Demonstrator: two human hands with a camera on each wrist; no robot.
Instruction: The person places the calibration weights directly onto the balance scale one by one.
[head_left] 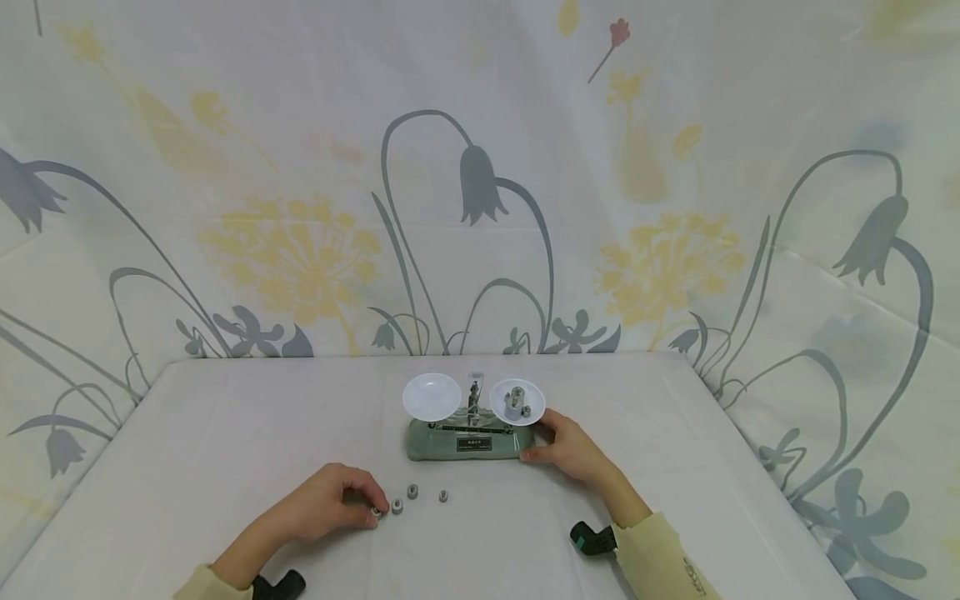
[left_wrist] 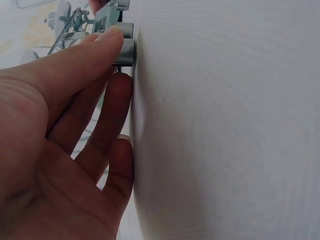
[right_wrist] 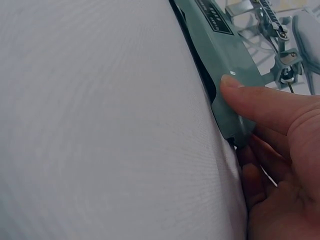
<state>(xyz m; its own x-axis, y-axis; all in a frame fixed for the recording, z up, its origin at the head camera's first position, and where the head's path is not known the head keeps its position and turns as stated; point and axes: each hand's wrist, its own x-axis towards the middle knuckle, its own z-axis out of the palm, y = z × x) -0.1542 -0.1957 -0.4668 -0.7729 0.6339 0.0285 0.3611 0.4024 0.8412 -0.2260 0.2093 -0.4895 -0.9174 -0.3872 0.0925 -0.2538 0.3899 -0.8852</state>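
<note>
The left forearm comes in from the tabletop's (head_left: 225,450) near left corner and slants up toward the middle, its pale sleeve (head_left: 212,585) ending at the wrist. The left hand (head_left: 322,504) lies low over the cloth, thumb and forefinger pinching a small metal weight (head_left: 377,512); in its wrist view the other fingers are loosely bent, their tips close to the surface. Just right of it stand three more weights (head_left: 397,507), well in from the side edges. Farther back, toward the far edge, sits the green balance scale (head_left: 431,442), its left pan (head_left: 432,397) beside the right pan (head_left: 537,407), which bears a metal cylinder (head_left: 514,403) and smaller pieces. The right hand (head_left: 572,450) reaches in from the near right side and grips the base's right end, thumb on the front, fingers bent behind.
</note>
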